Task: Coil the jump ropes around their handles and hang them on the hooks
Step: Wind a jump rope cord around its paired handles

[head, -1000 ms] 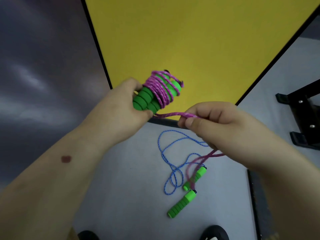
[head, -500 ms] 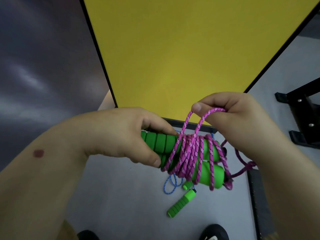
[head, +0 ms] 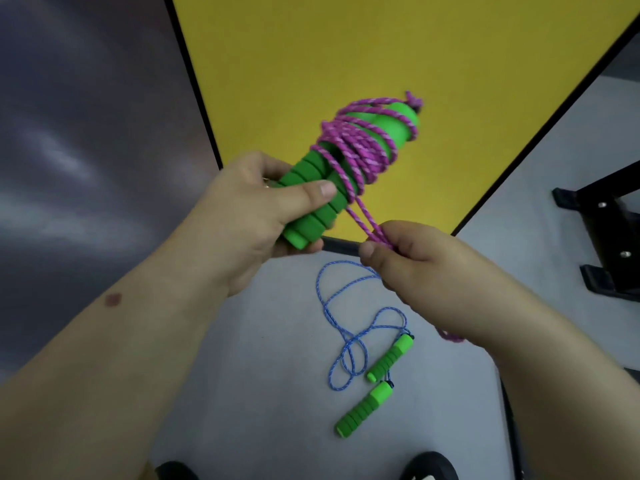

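Left hand point(head: 249, 216) grips the paired green handles point(head: 322, 188), wound with pink rope point(head: 356, 150); right hand point(head: 426, 268) pinches two taut strands. Blue jump rope point(head: 349, 327) lies loose on the grey floor point(head: 259, 393) below.

Left hand point(head: 242, 216) gripping green handles point(head: 311, 199) wound with pink rope point(head: 353, 150), right hand point(head: 426, 268) at four o'clock pinching its strands, blue rope point(head: 346, 327) at six o'clock

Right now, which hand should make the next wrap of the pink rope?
Right hand: it pinches the pink rope below the coil, while the left hand grips the green handles.
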Motion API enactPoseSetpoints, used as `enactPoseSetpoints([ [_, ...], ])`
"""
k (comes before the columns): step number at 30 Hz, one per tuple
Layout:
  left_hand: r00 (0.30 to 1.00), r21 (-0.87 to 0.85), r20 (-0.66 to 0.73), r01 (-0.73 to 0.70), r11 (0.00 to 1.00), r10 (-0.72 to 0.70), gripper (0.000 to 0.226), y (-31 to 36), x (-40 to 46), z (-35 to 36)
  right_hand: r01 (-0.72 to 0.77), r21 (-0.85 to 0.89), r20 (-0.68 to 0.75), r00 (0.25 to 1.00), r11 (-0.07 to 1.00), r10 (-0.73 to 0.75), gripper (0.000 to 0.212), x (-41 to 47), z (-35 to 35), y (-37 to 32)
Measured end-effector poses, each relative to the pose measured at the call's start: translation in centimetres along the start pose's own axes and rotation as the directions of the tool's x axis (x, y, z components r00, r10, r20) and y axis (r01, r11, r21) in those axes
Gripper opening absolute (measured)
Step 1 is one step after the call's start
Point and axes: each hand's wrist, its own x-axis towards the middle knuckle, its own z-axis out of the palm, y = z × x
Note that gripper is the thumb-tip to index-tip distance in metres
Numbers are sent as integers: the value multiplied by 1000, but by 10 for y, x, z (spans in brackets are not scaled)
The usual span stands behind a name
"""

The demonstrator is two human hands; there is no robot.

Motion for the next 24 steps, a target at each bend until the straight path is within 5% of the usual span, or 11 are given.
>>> enactPoseSetpoints([
  [2, 983, 185, -145, -87, 979, 114, 39, -3, 2, -3, 14, 8, 61, 998, 1000, -15, 30, -6, -3, -5],
  [5, 937, 590, -116, -201, 782, 328, 38, -9, 0, -5, 113, 6, 83, 990, 994, -113, 20, -9, -8, -10],
  [12, 945, 782, 108, -273, 561, 309, 36, -16, 4, -8, 213, 55, -139, 969, 976, -204, 9, -11, -18, -5],
  [18, 944, 655, 328, -243, 716, 20, 42, -10, 2, -10, 321, 259, -277, 928, 911, -248, 21, -5, -23, 2],
  [21, 865, 461, 497, -202, 864, -63, 42, 0, -1, -17, 341, 410, -327, 921, 846, -213, 22, -3, -24, 3],
  [24, 741, 356, 654, -125, 926, -151, 44, 5, -2, -26, 282, 601, -209, 959, 748, -193, 16, -3, -20, 1],
])
